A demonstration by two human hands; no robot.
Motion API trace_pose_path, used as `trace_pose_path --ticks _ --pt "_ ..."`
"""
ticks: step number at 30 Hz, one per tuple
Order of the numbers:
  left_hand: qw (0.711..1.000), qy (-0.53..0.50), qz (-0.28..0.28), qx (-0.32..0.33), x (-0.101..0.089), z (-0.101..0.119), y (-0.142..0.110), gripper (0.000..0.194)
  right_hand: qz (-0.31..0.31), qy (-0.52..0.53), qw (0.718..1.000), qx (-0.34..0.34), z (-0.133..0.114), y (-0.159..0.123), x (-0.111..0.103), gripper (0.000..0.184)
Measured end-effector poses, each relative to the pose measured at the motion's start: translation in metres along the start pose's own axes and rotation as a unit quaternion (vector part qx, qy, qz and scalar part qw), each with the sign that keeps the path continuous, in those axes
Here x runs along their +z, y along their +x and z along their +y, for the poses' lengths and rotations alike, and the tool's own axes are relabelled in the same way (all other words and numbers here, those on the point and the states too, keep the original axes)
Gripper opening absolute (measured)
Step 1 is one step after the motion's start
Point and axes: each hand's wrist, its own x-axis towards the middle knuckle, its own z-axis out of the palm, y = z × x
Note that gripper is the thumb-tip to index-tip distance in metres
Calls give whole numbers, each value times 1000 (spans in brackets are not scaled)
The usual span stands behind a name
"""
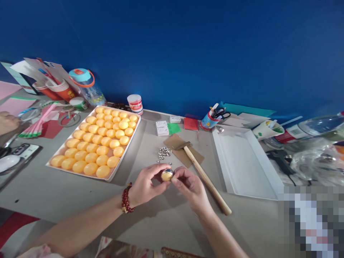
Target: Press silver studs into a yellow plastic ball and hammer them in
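My left hand (150, 182), with a dark red bead bracelet at the wrist, is closed around a yellow-orange ball (167, 175) partly covered by shiny silver metal. From the other side, my right hand (189, 186) is pinched against the ball's right edge; whatever sits between its fingertips is too small to make out. Just beyond the hands lies a loose pile of small silver studs (164, 153), perhaps thumbtacks. A hammer (205, 177) with a wooden handle rests right of my right hand, its head on a brown card (174, 142).
On the left stands a shallow tray (114, 172) of orange balls. A white tray (248, 161) lies right of the hammer. Small white boxes (162, 128), a pen cup (209, 121) and a tub (134, 104) line the blue wall. Another person's hand (8, 123) shows far left.
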Motion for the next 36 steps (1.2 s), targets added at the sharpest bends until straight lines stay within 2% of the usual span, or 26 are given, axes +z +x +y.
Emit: trace_pose_path --ticks 7,14,22,26,29,31,33,34,36 --pt "1000 -12 -1 -15 1 0 0 40 11 -14 1000 -21 -1 0 2 24" --pt "1000 4 13 27 1 -1 1 38 20 -35 998 -50 1 -1 3 20" --pt "999 -3 13 33 1 -1 -1 39 35 -39 996 -76 2 -1 5 16" --pt "998 -56 5 -12 3 -1 -1 40 37 -15 998 -57 0 -2 4 19" --pt "981 -180 -15 -68 4 -3 1 39 27 -6 999 -43 -4 -3 -3 21" --pt "959 -268 -29 -91 5 -4 3 38 49 -45 996 -51 -6 -1 -13 24" --pt "935 -338 -38 -98 4 -6 5 36 103 -153 981 -64 -7 3 -27 24" --pt "924 -366 -42 -98 4 -7 6 35 119 -233 962 -79 -6 6 -34 23" --pt "906 -410 -53 -93 3 -9 6 34 120 -400 903 -101 -4 12 -49 23"
